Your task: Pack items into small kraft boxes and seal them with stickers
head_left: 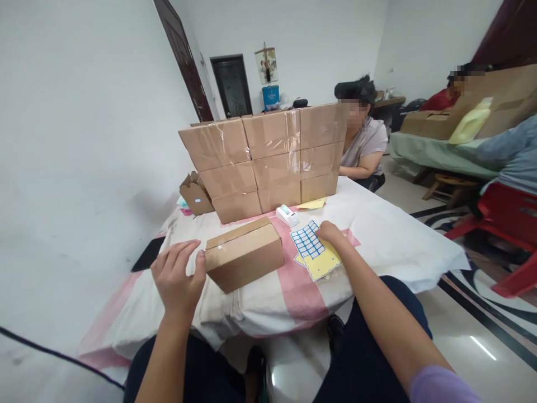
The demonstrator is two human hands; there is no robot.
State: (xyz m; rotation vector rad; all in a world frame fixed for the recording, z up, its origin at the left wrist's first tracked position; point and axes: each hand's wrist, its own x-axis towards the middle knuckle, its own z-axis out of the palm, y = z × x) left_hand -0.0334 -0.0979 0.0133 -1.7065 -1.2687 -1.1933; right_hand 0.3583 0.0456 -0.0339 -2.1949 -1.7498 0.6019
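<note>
A taped brown cardboard box [245,253] lies on the cloth-covered table [390,235] in front of me. My left hand [178,277] rests against the box's left end, thumb on its corner and fingers spread. My right hand [331,232] reaches to a yellow sheet of blue-edged white stickers [312,249], with its fingertips curled down onto the sheet's top right corner. Whether they pinch a sticker is not visible.
A stack of several taped boxes [268,159] forms a wall at the table's far side, with an open small box [195,193] to its left and a white device [287,215] before it. A person sits behind the stack; red chairs [509,218] stand at the right.
</note>
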